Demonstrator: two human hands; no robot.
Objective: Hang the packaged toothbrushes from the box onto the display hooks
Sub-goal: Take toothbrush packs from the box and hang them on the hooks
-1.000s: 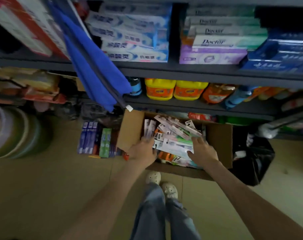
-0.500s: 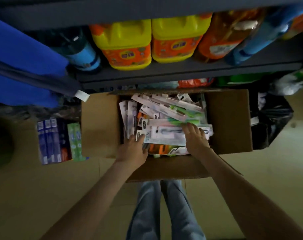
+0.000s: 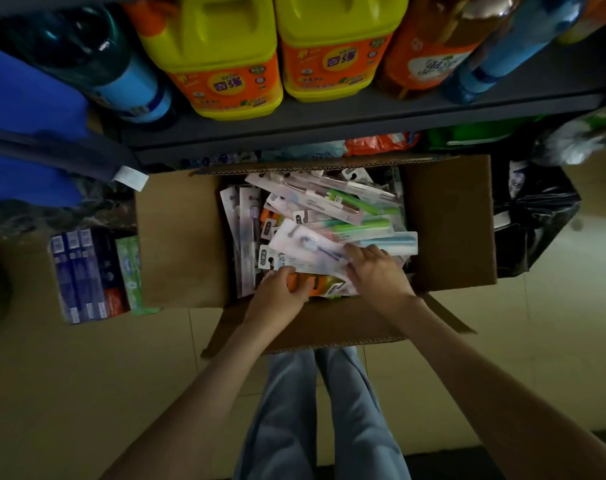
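Head view: left hand [image 3: 277, 292] and right hand [image 3: 377, 271] each keep a grip on the top toothbrush pack [image 3: 305, 251] in the box [image 3: 180, 244]. Overlapping loose packs [image 3: 346, 202] could snag on it and spill during lifting.

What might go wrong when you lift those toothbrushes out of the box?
1. The packs lie crisscrossed in a loose heap, and the left hand and right hand grip a few at once. Some may slide off and drop during the lift.
2. The shelf juts out just above the far side of the box, so packs lifted quickly might knock against its edge.
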